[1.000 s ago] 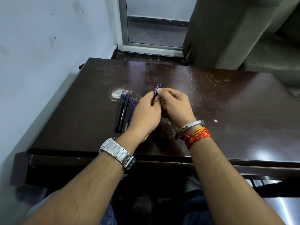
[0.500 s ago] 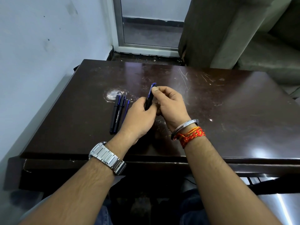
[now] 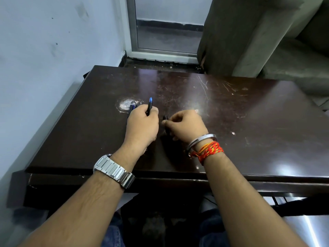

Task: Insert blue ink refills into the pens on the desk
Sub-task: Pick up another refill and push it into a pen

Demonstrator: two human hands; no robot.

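My left hand (image 3: 142,125) grips a dark pen part with a bright blue end (image 3: 150,103) that sticks up and away from the fist. My right hand (image 3: 185,126) is closed on a short black pen piece (image 3: 165,120), held low over the dark brown desk (image 3: 231,122). The two hands are apart, a small gap between them. Behind my left hand, only the blue tops of the other pens (image 3: 132,107) show on the desk; the rest of them is hidden by the hand.
A white scuffed patch (image 3: 125,104) marks the desk beside the pens. A pale wall (image 3: 44,68) runs along the desk's left side. A window frame (image 3: 160,56) and a grey curtain (image 3: 240,36) stand beyond the far edge.
The hands held one pen together before; now they have come apart, the left keeping the blue-ended part and the right lowering with a black piece. The left hand now covers the lying pens.
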